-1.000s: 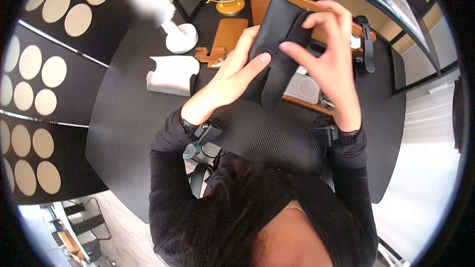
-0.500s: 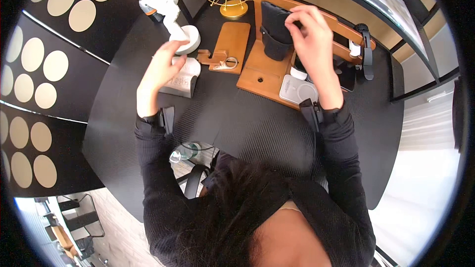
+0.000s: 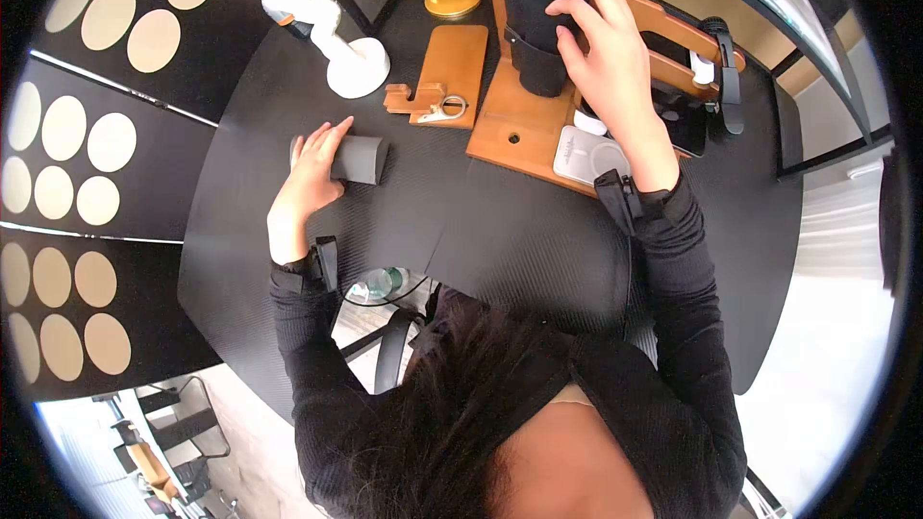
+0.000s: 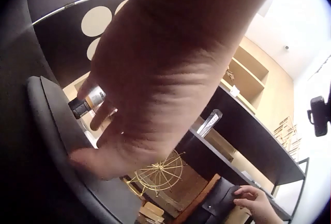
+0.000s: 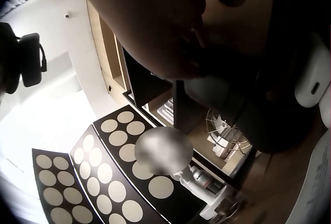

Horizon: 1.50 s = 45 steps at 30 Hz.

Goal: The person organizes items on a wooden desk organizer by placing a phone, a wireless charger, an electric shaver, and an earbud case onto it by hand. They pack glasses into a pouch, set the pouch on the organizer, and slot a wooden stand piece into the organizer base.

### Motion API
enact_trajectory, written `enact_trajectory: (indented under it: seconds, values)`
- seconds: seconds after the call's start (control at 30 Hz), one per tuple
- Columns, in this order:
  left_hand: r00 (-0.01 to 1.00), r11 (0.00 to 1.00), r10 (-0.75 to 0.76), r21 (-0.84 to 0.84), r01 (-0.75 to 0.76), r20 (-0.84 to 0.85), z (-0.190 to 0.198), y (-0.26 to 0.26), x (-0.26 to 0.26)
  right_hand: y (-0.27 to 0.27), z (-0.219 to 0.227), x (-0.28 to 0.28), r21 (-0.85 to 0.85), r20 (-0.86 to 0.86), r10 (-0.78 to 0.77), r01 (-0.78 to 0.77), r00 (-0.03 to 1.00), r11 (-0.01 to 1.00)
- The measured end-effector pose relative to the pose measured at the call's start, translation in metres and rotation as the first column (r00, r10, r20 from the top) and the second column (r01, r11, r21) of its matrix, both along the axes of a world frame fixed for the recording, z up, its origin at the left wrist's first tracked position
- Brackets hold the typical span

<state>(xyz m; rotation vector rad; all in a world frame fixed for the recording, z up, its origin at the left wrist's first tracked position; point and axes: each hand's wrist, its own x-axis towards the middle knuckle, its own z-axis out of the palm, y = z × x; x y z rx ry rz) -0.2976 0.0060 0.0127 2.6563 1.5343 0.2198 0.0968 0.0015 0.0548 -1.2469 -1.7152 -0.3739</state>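
My left hand [image 3: 310, 173] spans a grey case [image 3: 361, 160] on the black desk, fingers across its far side and thumb along its near side. In the left wrist view, the thumb of this left hand [image 4: 150, 89] rests on the smooth grey case [image 4: 64, 118]. A black pouch [image 3: 536, 34] stands tilted in the wooden stand [image 3: 500, 125]. Beside its upper edge is my right hand [image 3: 615, 62], fingers loosely bent and parted; contact there is unclear. The left wrist view also shows the right hand [image 4: 256, 203] by the pouch [image 4: 217, 200].
A white head-shaped stand [image 3: 358, 69] and a gold wheel ornament [image 3: 452, 0] stand at the back. Between them and the stand lies a wooden plate [image 3: 452, 62] with a ring-like item [image 3: 445, 108]. A white charger [image 3: 586, 156] and black watch [image 3: 731, 86] sit right.
Both hands first held the black pouch; it now stands in the wooden stand. My left hand has moved left onto the case, while the right stays by the pouch with its fingers more parted.
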Motion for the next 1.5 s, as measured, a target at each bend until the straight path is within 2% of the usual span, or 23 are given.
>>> enact_trajectory:
  seconds: [0.07,0.13,0.17,0.23,0.27,0.33,0.4,0.47,0.53,0.57,0.67,0.7,0.87,0.97,1.0,1.07,1.1,1.17,1.2,1.27,1.33,1.43,1.5]
  values:
    - [0.996,0.999,0.007,-0.042,-0.011,-0.086,0.008,0.005,0.011,0.0,-0.001,0.003,0.055,0.088,-0.031,0.026,0.996,0.998]
    - [0.985,0.971,-0.015,-0.238,-0.027,-0.171,0.026,0.01,0.021,-0.002,-0.002,0.003,0.029,0.088,-0.051,0.048,0.995,0.998]
    - [0.984,0.972,-0.032,-0.236,-0.011,-0.178,0.032,0.012,0.024,-0.002,-0.003,0.003,0.041,0.096,-0.034,0.03,0.995,0.999]
    - [0.958,0.975,-0.203,-0.047,0.216,0.202,0.039,0.013,0.028,0.0,-0.008,0.002,0.055,0.102,-0.01,0.004,0.995,0.998]
    - [0.958,0.974,-0.205,-0.054,0.22,0.201,0.043,0.012,0.04,-0.001,-0.009,0.003,0.048,0.1,-0.013,0.008,0.995,0.999]
    - [0.815,0.957,-0.073,-0.189,0.219,0.574,0.045,0.012,0.086,0.0,-0.008,0.001,0.081,0.077,-0.02,0.014,0.997,0.997]
    - [0.811,0.994,-0.086,-0.01,0.113,0.578,0.047,0.008,0.142,-0.005,-0.002,-0.001,0.1,0.092,-0.055,0.046,0.994,0.994]
    - [0.635,0.971,-0.012,-0.143,0.192,0.772,0.031,0.019,0.184,-0.01,0.003,0.002,0.151,0.023,0.002,-0.006,1.0,0.989]
    - [0.559,0.976,-0.165,0.054,0.211,0.812,0.007,0.035,0.215,-0.019,0.007,0.005,0.038,-0.05,0.186,-0.184,0.981,0.982]
    - [0.54,0.978,-0.117,0.001,0.209,0.833,0.006,0.038,0.224,-0.026,0.01,0.004,-0.003,-0.014,0.175,-0.176,0.984,0.984]
    - [0.521,0.976,-0.158,0.052,0.212,0.839,-0.001,0.045,0.238,-0.027,0.006,0.007,-0.035,0.06,0.133,-0.131,0.989,0.991]
    - [0.495,0.959,-0.166,0.024,0.281,0.853,-0.002,0.049,0.235,-0.024,0.003,0.011,-0.065,0.049,0.143,-0.139,0.989,0.988]
    - [0.584,0.957,-0.211,0.046,0.285,0.784,0.018,0.04,0.21,-0.022,-0.004,0.005,-0.123,0.049,0.11,-0.103,0.993,0.987]
    - [0.646,0.926,-0.239,-0.031,0.377,0.725,0.023,0.064,0.171,-0.019,-0.007,0.006,-0.068,0.075,0.075,-0.07,0.994,0.995]
    - [0.75,0.913,-0.398,0.145,0.382,0.528,0.028,0.07,0.153,-0.019,-0.007,0.007,-0.053,0.085,0.046,-0.042,0.995,0.998]
    - [0.816,0.878,-0.479,0.176,0.446,0.322,0.02,0.084,0.114,-0.023,-0.002,0.007,-0.05,0.091,0.048,-0.044,0.995,0.998]
    - [0.819,0.879,-0.477,0.176,0.443,0.32,0.012,0.09,0.098,-0.024,0.002,0.007,-0.046,0.097,0.052,-0.048,0.994,0.998]
    - [0.893,0.914,-0.331,-0.13,0.384,0.305,-0.001,0.092,0.077,-0.025,0.005,0.007,-0.046,0.106,0.051,-0.047,0.993,0.998]
    - [0.893,0.914,-0.33,-0.132,0.383,0.307,-0.007,0.092,0.072,-0.025,0.005,0.007,-0.046,0.118,0.044,-0.038,0.992,0.998]
    - [0.915,0.9,-0.233,-0.284,0.331,0.328,-0.011,0.084,0.068,-0.025,0.004,0.007,-0.032,0.122,0.037,-0.033,0.992,0.999]
    - [0.915,0.911,-0.175,-0.293,0.291,0.363,-0.015,0.082,0.067,-0.026,0.005,0.005,-0.016,0.128,0.033,-0.032,0.991,0.999]
    - [0.922,0.935,-0.129,-0.265,0.236,0.366,-0.021,0.087,0.063,-0.028,0.009,-0.001,0.145,0.138,0.048,-0.069,0.989,0.987]
    - [0.905,0.928,-0.236,-0.194,0.318,0.355,-0.024,0.092,0.058,-0.029,0.006,-0.02,0.206,0.134,0.172,-0.198,0.976,0.958]
